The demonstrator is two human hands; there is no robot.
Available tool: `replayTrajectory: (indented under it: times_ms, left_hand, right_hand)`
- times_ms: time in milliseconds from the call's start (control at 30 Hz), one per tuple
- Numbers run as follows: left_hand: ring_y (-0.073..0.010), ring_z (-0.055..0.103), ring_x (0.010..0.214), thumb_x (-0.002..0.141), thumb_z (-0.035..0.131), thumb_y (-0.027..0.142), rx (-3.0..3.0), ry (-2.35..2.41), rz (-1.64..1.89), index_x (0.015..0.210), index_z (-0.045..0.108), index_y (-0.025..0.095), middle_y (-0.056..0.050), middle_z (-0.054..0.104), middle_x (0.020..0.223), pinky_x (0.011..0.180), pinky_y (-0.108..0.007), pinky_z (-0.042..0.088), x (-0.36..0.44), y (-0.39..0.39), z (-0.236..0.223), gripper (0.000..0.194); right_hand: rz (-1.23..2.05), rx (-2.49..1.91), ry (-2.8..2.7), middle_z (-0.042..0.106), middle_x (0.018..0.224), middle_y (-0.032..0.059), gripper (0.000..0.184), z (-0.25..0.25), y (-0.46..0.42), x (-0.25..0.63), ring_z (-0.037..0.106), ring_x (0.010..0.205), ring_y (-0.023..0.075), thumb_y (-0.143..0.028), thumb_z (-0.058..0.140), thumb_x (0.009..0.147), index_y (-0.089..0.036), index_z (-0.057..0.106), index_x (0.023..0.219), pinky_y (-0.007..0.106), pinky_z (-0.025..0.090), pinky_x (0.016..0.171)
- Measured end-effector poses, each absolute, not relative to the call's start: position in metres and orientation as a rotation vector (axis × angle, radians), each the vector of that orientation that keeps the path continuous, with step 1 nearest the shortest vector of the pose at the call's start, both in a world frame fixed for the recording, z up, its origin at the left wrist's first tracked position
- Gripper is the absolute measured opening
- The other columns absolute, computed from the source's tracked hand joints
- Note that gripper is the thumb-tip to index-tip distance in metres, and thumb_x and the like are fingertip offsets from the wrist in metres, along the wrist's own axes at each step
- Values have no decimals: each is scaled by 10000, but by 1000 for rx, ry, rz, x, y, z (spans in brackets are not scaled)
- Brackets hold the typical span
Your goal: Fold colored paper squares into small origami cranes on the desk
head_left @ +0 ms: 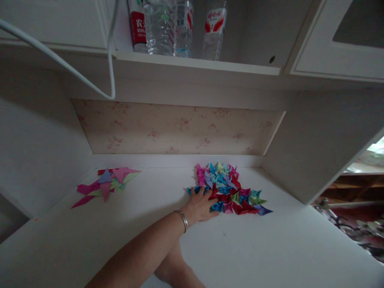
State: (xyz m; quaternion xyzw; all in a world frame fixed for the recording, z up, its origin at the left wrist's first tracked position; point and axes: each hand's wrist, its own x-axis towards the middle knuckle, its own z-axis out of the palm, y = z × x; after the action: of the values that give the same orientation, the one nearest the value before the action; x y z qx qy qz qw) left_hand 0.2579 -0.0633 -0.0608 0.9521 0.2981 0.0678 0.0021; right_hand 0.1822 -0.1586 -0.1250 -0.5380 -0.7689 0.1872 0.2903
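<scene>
1. The left hand (199,204), palm down, reached in from the lower left with its fingers spread apart over the near left edge of a pile of small, folded, pointed paper pieces (235,197). No piece could be seen clamped between its fingers.
2. A silver-coloured metal bracelet (182,221) circled the left wrist.
3. The right hand (171,262) was mostly hidden beneath the left forearm, near the bottom of the view; whether its fingers were apart or together could not be told, nor whether they held anything.
4. The pile lay right of centre on the white, smooth table (255,248), towards its back edge. Its pieces were red, pink, blue, teal, pale green and lilac, crowded against and over one another, with a violet-blue one at the right end.
5. Well apart from it, on the left of the table, lay a smaller cluster of flatter, pointed paper pieces (105,186) in magenta, pink, light green and greyish blue, partly overlapping.
6. Behind the table stood a cream wall panel with a reddish floral pattern (180,128), between pale side panels.
7. Above, an open white cabinet shelf (195,63) held upright clear plastic bottles (162,30), two showing red-and-white labels, and a red-labelled container (138,30) at its left.
8. A thick white cable (64,66) hung in a bend at the upper left.
</scene>
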Motion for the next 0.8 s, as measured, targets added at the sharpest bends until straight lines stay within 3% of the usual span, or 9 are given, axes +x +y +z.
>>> replayTrajectory:
  times_ms: [100, 167, 267, 433, 800]
  left_hand:
    - [-342, 407, 1147, 873, 383, 555, 3049, 922, 198, 1210, 548, 293, -113, 523, 1244, 864, -578, 398, 254, -63, -60, 457]
    - [-318, 447, 1097, 877, 398, 537, 3075, 901, 170, 1185, 562, 286, -108, 551, 1193, 823, -512, 439, 247, -62, -58, 430]
    - [-303, 477, 1064, 876, 399, 541, 3103, 880, 166, 1169, 567, 294, -94, 574, 1149, 796, -463, 456, 229, -59, -53, 419]
    - [-279, 509, 1033, 886, 409, 494, 3097, 1010, 214, 1195, 544, 288, -86, 585, 1130, 807, -424, 453, 183, -50, -51, 396]
    - [-278, 490, 1045, 879, 453, 373, 2916, 1641, 243, 1166, 541, 244, -112, 530, 1171, 810, -399, 455, 64, -18, -64, 327]
  right_hand:
    - [489, -1438, -2114, 450, 1395, 109, 460, -112, -162, 184, 425, 1267, 340, -161, 455, 869, -187, 496, 1326, 504, 369, 1015]
    - [491, -1486, -2116, 537, 1323, 116, 420, -102, -165, 185, 518, 1183, 340, -172, 456, 859, -195, 553, 1267, 473, 445, 937]
    - [485, -1549, -2111, 707, 1054, 90, 280, -92, -167, 183, 669, 924, 293, -181, 489, 824, -220, 682, 1022, 358, 517, 746]
    - [372, -1479, -2115, 727, 796, 22, 177, -90, -170, 181, 677, 720, 179, -203, 516, 815, -223, 681, 754, 228, 464, 637]
    - [373, -1429, -2132, 693, 753, -13, 209, -90, -169, 179, 636, 688, 137, -182, 494, 837, -242, 641, 703, 197, 394, 602]
